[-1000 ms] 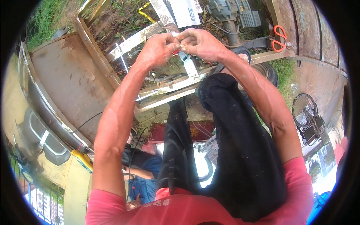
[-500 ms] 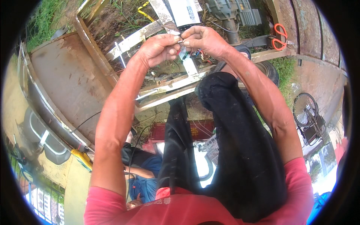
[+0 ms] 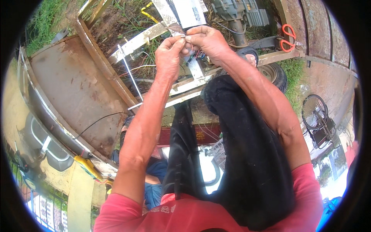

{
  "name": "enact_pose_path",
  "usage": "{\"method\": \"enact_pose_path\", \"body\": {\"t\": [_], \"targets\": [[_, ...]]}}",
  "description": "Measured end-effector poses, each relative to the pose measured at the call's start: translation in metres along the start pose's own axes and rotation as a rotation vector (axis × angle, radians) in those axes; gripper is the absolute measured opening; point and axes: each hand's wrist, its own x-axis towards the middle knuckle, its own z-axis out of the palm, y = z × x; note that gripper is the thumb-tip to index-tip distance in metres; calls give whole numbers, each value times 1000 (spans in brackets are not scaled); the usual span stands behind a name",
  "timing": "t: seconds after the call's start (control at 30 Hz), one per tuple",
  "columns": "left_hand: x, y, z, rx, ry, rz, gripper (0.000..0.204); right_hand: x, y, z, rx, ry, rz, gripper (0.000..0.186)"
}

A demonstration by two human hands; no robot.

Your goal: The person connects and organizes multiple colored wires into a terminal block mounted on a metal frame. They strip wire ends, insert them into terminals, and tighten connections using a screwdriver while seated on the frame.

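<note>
Both hands meet at the far middle, above a rusty white metal frame [image 3: 145, 38]. My left hand [image 3: 169, 52] is closed, thumb and forefinger pinching a thin pale wire [image 3: 183, 36]. From the other side my right hand [image 3: 208, 41] pinches the same wire, fingertips almost touching the left ones. Its ends are mostly hidden by the fingers. Just below the hands, small coloured wires [image 3: 192, 58] come out by a white bracket [image 3: 196, 71]. Loose red and white wires [image 3: 141, 66] run left of my left hand.
A grey motor housing [image 3: 232, 15] and orange-handled scissors [image 3: 288, 38] are at the far right, near a wheel [image 3: 276, 75]. A pale box [image 3: 189, 13] stands beyond my hands. A rusty panel [image 3: 77, 92] and a yellow meter [image 3: 87, 167] lie left. Another person's blue clothing [image 3: 152, 189] shows below.
My left forearm has swung right and the left hand has moved slightly right, closer against my right hand. The wires and rod on the left now show more. Both hands keep pinching.
</note>
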Motion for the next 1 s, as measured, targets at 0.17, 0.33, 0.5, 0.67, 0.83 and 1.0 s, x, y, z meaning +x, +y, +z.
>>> {"method": "enact_pose_path", "body": {"t": [0.17, 0.33, 0.5, 0.67, 0.83, 1.0], "targets": [[0, 8, 3, 205, 124, -12, 16, -4, 0, 5, -215, 25, -97, 32], [4, 18, 2, 362, 112, 7, 17, -4, -4, 0, -288, -25, -87, 31], [9, 16, 4, 327, 149, 17, 19, -1, -11, -2, -329, -46, -45, 29], [7, 10, 10, 145, 219, -199, 17, -1, 4, 2, -548, 56, -222, 23], [11, 35, 7, 229, 155, -547, 15, -11, 8, 5, -1069, 94, -637, 18], [8, 59, 2, 159, 44, -650, 21, -11, 10, 1, -970, 43, -599, 15]]}}
